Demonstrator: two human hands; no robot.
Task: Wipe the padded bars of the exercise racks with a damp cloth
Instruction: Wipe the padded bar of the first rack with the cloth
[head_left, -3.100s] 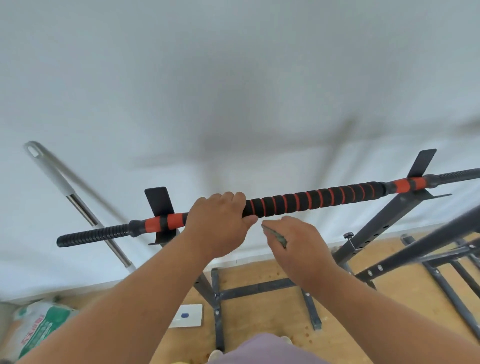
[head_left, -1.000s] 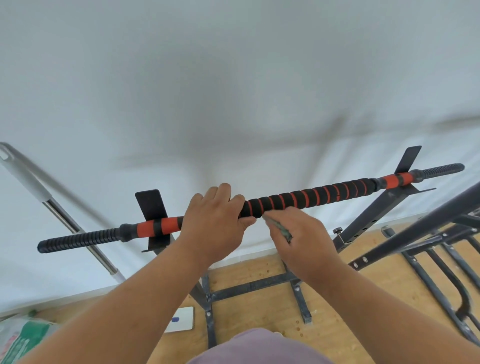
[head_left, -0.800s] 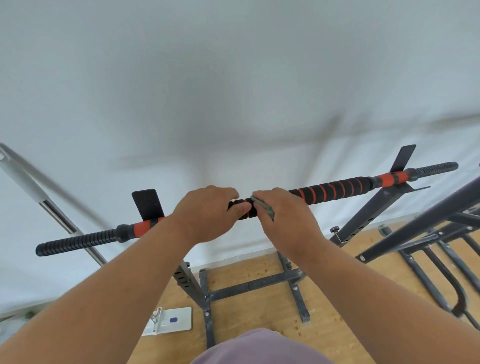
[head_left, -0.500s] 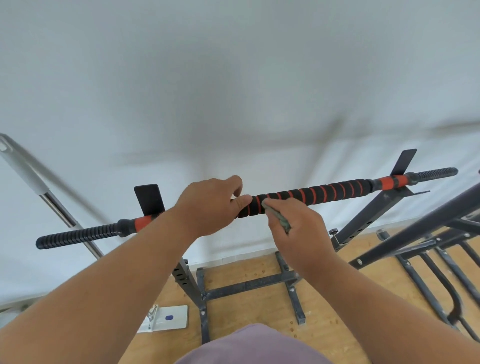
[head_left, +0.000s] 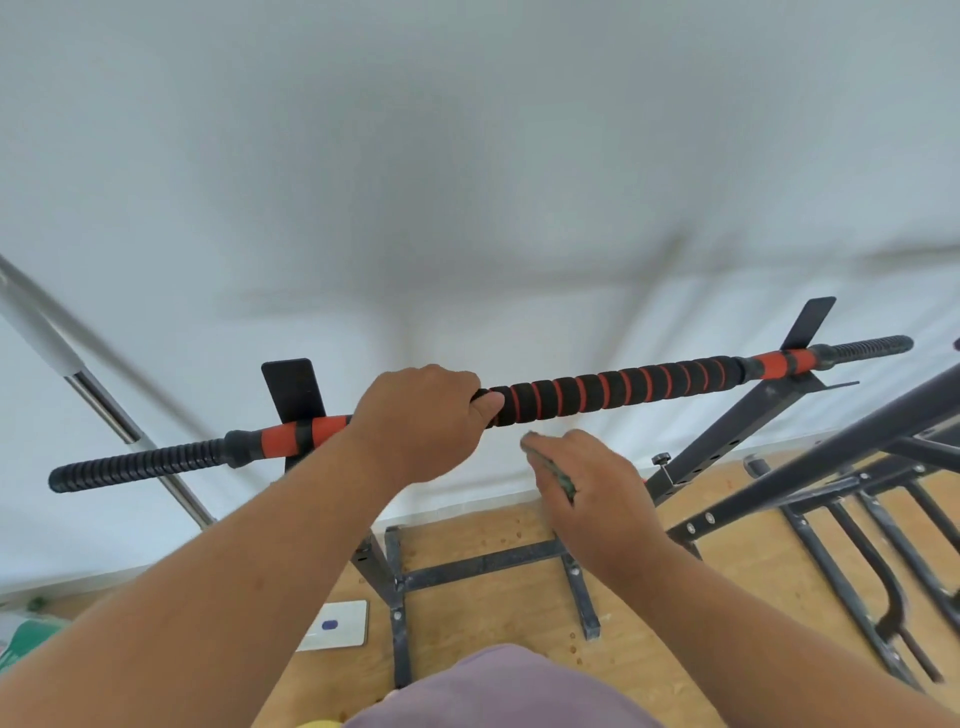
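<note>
Head view, looking down over both forearms. Left hand (head_left: 423, 421): grip closed around the padded bar (head_left: 613, 392), fingers over the top, thumb against the black-and-orange foam. Right hand (head_left: 597, 493): just below the bar and apart from it, grip curled around a small greenish cloth (head_left: 553, 470), of which only an edge shows. Bar: lies across the dark metal rack (head_left: 727, 441), which stands on a wooden floor (head_left: 493, 608) before a white wall (head_left: 467, 182).

Rack frame (head_left: 483, 562) on wooden floor (head_left: 737, 597)
</note>
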